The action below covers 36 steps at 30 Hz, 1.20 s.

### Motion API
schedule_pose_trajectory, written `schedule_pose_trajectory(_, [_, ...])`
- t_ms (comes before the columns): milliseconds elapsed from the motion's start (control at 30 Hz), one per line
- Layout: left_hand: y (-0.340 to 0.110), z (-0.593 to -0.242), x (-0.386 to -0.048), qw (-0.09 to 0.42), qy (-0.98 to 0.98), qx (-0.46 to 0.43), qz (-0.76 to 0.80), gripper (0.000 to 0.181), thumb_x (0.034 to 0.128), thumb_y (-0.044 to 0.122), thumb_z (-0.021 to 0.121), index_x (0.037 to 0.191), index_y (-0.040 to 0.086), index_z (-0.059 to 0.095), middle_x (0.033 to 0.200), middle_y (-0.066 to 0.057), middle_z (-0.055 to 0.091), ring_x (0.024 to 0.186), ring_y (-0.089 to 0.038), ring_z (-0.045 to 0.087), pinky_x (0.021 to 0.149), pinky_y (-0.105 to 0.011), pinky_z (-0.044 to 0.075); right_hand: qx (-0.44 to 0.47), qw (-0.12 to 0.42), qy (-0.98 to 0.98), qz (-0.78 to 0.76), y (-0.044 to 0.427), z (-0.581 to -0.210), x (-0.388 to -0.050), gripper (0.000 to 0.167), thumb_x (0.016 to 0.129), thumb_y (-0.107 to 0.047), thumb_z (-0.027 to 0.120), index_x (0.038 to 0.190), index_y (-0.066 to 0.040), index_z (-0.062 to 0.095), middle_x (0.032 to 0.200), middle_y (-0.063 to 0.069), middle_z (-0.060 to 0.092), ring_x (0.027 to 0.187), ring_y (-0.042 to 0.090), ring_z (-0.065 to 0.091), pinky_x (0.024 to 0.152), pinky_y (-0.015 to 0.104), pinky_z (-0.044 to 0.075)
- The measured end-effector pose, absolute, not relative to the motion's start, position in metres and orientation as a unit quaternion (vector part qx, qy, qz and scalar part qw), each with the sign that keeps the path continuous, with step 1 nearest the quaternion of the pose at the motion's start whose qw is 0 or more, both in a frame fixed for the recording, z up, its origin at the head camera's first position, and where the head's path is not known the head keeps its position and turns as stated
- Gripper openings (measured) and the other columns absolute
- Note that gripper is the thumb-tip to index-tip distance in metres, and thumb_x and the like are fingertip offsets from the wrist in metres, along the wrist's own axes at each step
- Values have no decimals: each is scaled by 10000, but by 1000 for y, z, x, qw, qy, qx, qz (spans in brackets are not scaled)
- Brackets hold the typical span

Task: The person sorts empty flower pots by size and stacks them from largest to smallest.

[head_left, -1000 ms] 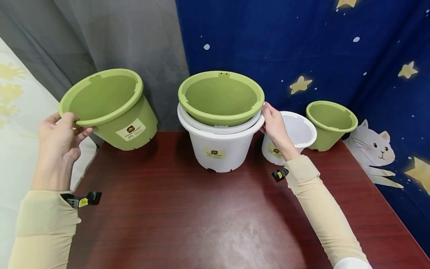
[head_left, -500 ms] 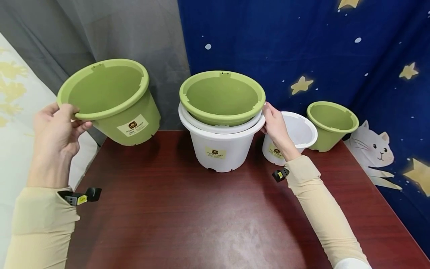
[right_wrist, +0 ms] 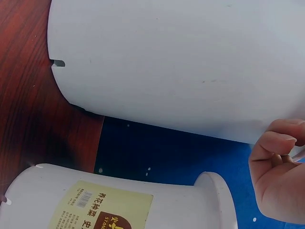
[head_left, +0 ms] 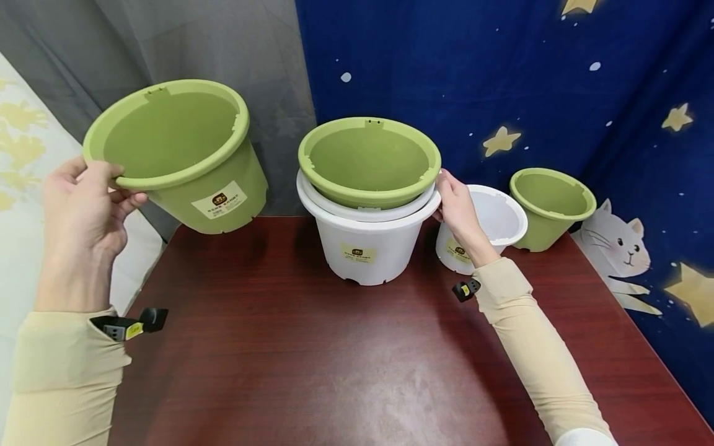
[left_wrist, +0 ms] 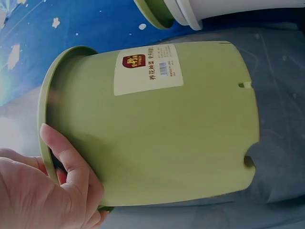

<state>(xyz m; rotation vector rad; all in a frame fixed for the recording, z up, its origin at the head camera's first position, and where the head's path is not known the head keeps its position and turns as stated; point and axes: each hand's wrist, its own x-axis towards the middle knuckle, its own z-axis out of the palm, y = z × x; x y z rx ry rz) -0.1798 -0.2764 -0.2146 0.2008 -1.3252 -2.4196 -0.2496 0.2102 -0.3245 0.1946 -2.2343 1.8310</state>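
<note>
- From my head view, the left hand (head_left: 89,210) is clamped on the near-left rim of a green pot (head_left: 184,155), with digits on both sides of the rim.
- I have that pot over the far left corner of the tabletop (head_left: 312,347), in front of the grey curtain (head_left: 223,37); it appears raised, though I can't judge the gap under its base well.
- It tilts: the mouth faces up and leans left, the base points down and right, so its long axis slants from upper left to lower right.
- In my left wrist view that axis runs nearly across, mouth left, base right, label (left_wrist: 147,69) near the upper side.
- The right hand (head_left: 460,207) grips the right rim of the white pot (head_left: 370,248), fingers curled at the edge.
- That pot stands upright on the tabletop, mouth up, with a second white rim (head_left: 365,215) and an upper green pot (head_left: 368,158) nested in it.
- Right of it I see a small white pot (head_left: 496,217), then a small green pot (head_left: 546,226).
</note>
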Motion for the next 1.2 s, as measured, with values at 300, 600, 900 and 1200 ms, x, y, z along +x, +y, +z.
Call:
schedule_pose_trajectory(300, [-271,-205,-179,195,-459,72,-864,213,929,-143,484,1071,-9,570,763,-123,644,395,-249,561,369,-313,511,75,129,-769,622,211,-329,-251,378,1111,-326,340,1133,-35,580,555,-19,465,434,99,396,403,206,326])
schedule_pose_trajectory(600, [-266,-197,-182,192,-442,59,-874,217,930,-147,485,1078,-25,586,775,-143,630,388,-272,556,363,-330,511,78,117,-772,620,203,-307,-232,324,1106,-181,310,1176,6,566,557,11,459,444,113,398,420,203,336])
schedule_pose_trajectory(900, [-260,-186,-180,193,-427,45,-882,200,934,-148,483,1066,-42,591,786,-160,631,387,-286,555,349,-346,505,73,112,-774,619,199,-301,-224,337,1105,-186,313,1213,11,565,570,3,467,458,103,404,430,193,340])
schedule_pose_trajectory(1200, [-252,-176,-180,194,-414,39,-888,189,930,-154,491,1047,-48,594,723,-190,661,385,-300,580,326,-346,485,73,114,-776,616,201,-302,-225,327,1106,-187,311,1194,1,563,575,8,466,461,105,402,431,196,339])
